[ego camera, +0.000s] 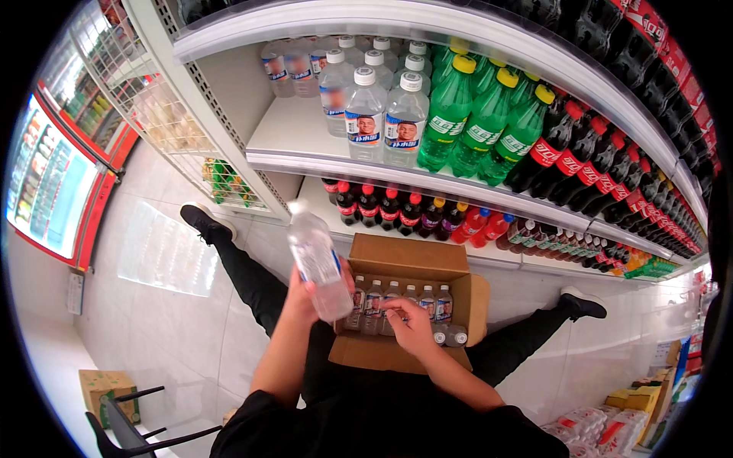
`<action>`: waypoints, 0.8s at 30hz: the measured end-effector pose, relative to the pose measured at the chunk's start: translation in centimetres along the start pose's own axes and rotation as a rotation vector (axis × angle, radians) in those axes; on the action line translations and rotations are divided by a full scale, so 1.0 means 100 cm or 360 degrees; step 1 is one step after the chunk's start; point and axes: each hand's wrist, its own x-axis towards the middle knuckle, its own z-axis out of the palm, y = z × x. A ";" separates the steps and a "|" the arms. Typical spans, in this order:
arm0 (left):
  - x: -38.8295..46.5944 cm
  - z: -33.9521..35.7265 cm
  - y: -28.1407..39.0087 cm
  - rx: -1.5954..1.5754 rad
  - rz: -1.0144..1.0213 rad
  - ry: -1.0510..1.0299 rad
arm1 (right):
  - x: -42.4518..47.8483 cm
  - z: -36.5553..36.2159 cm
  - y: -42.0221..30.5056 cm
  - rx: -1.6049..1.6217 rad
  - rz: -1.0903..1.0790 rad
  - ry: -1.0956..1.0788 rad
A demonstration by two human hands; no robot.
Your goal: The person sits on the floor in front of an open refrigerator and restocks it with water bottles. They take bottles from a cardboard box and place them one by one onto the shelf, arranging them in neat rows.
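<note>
My left hand (300, 299) grips a large clear plastic drink bottle (319, 259) with a white cap. The bottle is tilted and a little blurred, and its cap leans toward the shelf. My right hand (413, 331) is over the open cardboard box (409, 256), fingers loosely bent and holding nothing that I can see. Inside the box, several clear bottles (444, 304) with white caps stand in a row; two more caps (456, 337) show near its front right corner. Part of the contents is hidden behind my right hand and the held bottle.
Ahead, the middle shelf (298, 129) carries clear bottles (365, 114), green soda bottles (450, 117) and cola bottles (550, 146). Smaller bottles (389, 209) line the bottom shelf. A wire rack (172, 123) and red-framed cooler (91, 212) stand left. Behind left is a chair (129, 426).
</note>
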 end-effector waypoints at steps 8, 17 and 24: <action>0.117 0.036 0.081 0.0473 0.0903 0.0267 | -0.028 -0.003 0.095 -0.1487 0.0122 -0.0348; 0.213 0.019 0.105 0.1502 0.0807 0.0590 | -0.026 0.001 0.107 -0.1917 0.0077 -0.0503; 0.233 0.017 0.101 0.1567 0.0717 0.0290 | -0.031 0.002 0.113 -0.1906 -0.0014 -0.0408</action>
